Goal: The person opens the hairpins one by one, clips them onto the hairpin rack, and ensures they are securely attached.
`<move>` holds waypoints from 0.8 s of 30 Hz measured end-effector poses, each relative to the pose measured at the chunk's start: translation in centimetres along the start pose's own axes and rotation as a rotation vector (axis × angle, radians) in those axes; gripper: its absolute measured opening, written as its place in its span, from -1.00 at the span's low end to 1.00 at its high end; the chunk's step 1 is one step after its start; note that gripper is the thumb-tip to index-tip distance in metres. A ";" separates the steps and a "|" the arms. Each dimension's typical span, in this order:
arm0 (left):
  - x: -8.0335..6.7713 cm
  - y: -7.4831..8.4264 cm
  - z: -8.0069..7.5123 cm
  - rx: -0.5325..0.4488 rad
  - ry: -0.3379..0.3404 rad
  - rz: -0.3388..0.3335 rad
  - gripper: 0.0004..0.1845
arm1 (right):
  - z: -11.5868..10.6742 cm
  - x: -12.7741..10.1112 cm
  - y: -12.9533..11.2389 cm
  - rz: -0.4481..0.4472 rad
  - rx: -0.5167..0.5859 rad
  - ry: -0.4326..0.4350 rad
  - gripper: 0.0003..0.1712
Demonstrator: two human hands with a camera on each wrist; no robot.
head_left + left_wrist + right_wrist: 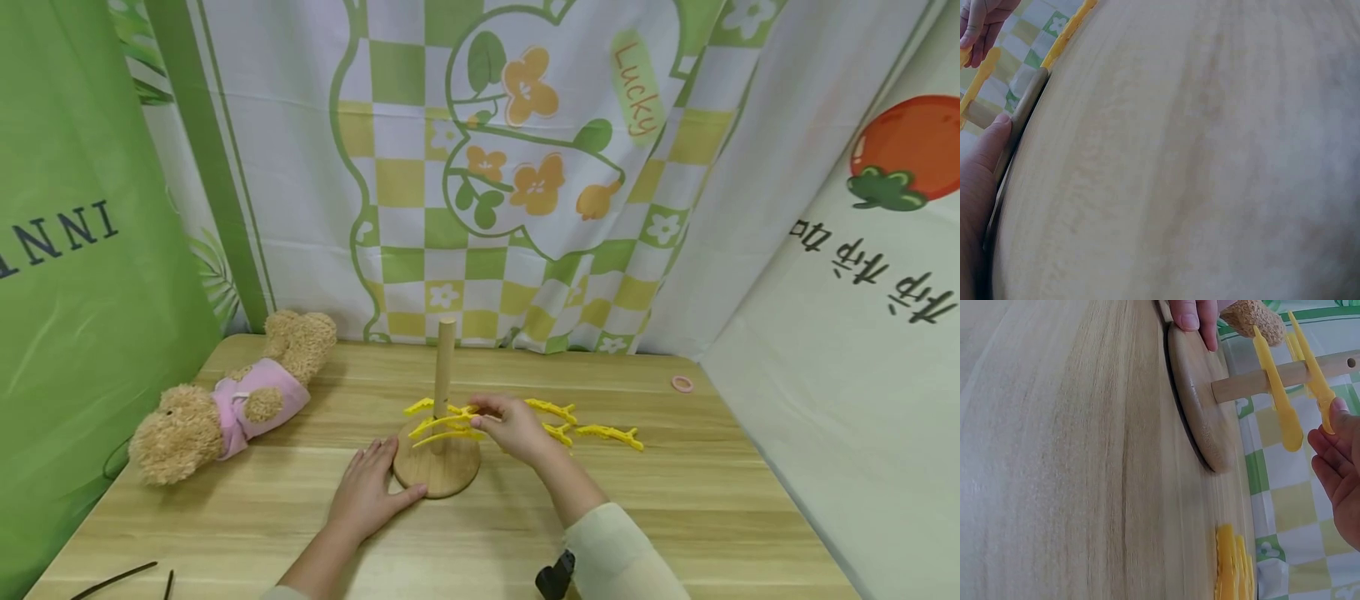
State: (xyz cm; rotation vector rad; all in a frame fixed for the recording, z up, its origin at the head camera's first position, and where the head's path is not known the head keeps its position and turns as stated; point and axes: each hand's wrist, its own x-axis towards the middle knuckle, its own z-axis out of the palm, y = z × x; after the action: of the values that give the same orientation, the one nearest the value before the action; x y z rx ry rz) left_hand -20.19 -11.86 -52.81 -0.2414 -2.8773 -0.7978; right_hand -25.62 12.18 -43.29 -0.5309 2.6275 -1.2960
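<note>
A wooden stand has an upright post (pixel 446 358) on a round base (pixel 450 477). My left hand (pixel 363 493) rests against the base's left side, fingers extended and thumb at the front rim. My right hand (pixel 517 429), beside the post, pinches the end of a yellow alligator hair clip (pixel 1311 359). Seen from the right wrist, that clip lies across the post; whether its teeth grip the wood I cannot tell. Another yellow hair clip (pixel 1280 403) sits on the post nearer the base. Several loose yellow hair clips (pixel 611 435) lie right of the stand, some partly behind my right hand.
A teddy bear (pixel 258 406) in pink lies on the left of the wooden table (pixel 675 533). There is a small pink ring (pixel 682 383) near the right back corner. Thin dark strips (pixel 114 580) lie at the front left. Printed curtains (pixel 405 183) hang behind.
</note>
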 end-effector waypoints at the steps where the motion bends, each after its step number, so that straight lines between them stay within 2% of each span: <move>1: 0.0 0.0 0.0 0.002 0.000 0.001 0.03 | -0.1 -0.1 0.0 -0.008 -0.006 -0.002 -0.59; 10: 0.1 0.0 0.1 -0.006 0.005 -0.013 0.03 | -0.5 -0.8 0.0 -0.041 -0.057 -0.007 -0.55; 15: 0.1 0.1 -0.1 0.000 0.009 -0.003 0.03 | -0.6 -1.2 0.0 -0.043 -0.003 -0.001 -0.46; 18: 0.1 0.1 -0.1 0.009 0.015 0.006 0.03 | -0.8 -1.5 0.3 -0.020 0.038 0.019 -0.43; 24: 0.1 0.1 0.0 0.005 -0.001 0.003 0.03 | -2.1 -2.4 2.1 0.045 0.060 0.122 -0.49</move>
State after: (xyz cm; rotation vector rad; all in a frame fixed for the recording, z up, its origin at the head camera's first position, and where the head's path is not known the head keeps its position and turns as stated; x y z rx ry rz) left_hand -20.27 -11.81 -52.72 -0.2457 -2.8792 -0.7908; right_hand -24.53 15.80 -43.74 -0.3941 2.6699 -1.4311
